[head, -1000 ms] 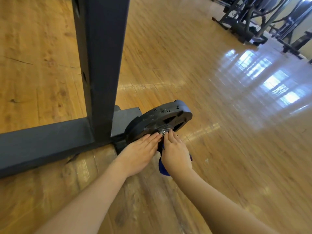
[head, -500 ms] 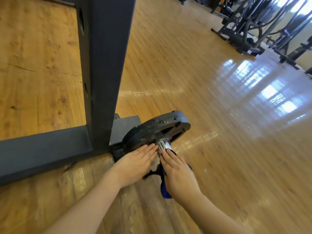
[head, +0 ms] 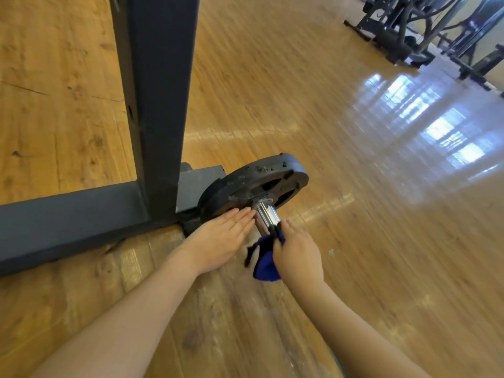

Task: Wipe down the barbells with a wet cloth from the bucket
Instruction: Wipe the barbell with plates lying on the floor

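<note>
A black weight plate sits on a barbell whose chrome sleeve end sticks out toward me, low over the wooden floor. My left hand lies flat, fingers together, with its fingertips against the plate beside the sleeve. My right hand grips a blue cloth bunched at the sleeve's near end. The rest of the barbell is hidden behind the plate and the frame. No bucket is in view.
A dark steel rack upright and its floor beam stand just left of the plate. Glossy wooden floor stretches to the right. Dark gym machines line the far right corner.
My right hand has slid back along the sleeve with the cloth, baring more chrome. My left hand has stayed against the plate. The camera has tilted slightly.
</note>
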Demonstrator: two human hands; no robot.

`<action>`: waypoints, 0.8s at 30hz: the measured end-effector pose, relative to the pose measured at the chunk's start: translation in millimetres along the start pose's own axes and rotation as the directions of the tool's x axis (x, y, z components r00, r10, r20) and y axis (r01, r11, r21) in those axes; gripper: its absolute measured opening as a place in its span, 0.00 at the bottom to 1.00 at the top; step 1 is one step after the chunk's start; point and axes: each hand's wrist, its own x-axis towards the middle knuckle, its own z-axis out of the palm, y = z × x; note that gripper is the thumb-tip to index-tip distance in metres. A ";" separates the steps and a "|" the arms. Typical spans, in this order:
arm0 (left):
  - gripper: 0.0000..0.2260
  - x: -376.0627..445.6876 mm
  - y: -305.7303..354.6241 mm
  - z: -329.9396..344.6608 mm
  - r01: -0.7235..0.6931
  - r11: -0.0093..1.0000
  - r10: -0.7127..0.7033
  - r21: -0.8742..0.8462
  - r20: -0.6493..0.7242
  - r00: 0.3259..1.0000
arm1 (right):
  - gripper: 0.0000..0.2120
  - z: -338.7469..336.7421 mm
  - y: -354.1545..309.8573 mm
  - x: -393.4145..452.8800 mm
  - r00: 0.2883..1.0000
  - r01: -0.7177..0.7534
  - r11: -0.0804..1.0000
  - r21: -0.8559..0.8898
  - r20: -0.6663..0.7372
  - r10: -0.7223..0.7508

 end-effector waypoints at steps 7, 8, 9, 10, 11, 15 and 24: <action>0.25 0.4 0.7 3.2 -0.012 0.997 0.010 0.080 0.035 0.999 | 0.26 15.8 -26.7 17.7 0.996 -0.012 0.968 -0.251 -0.089 -0.011; 0.25 0.1 0.8 3.3 -0.012 0.997 0.009 0.077 0.037 0.999 | 0.27 15.8 -21.6 10.6 0.995 0.007 0.967 -0.256 -0.094 -0.032; 0.24 -0.3 1.1 3.4 -0.008 0.997 0.005 0.071 0.037 0.999 | 0.27 16.4 -16.7 3.4 0.996 0.008 0.967 -0.256 -0.088 -0.031; 0.24 -0.1 1.1 3.3 -0.003 0.998 0.000 0.068 0.039 0.999 | 0.27 17.2 -13.0 -2.8 0.997 -0.001 0.966 -0.257 -0.070 -0.018; 0.24 0.4 1.1 3.3 0.003 0.998 -0.005 0.066 0.043 0.999 | 0.27 16.8 -11.7 -6.4 0.998 -0.016 0.966 -0.260 -0.057 0.001; 0.25 0.8 1.6 1.5 0.006 0.996 -0.011 0.089 0.065 0.998 | 0.20 3.8 -29.6 7.8 0.997 -0.069 0.961 -0.270 -0.043 0.059; 0.25 0.7 2.2 5.3 0.000 0.999 -0.001 0.048 0.028 1.000 | 0.21 8.5 -14.4 -3.6 0.992 0.025 0.995 -0.094 -0.118 -0.036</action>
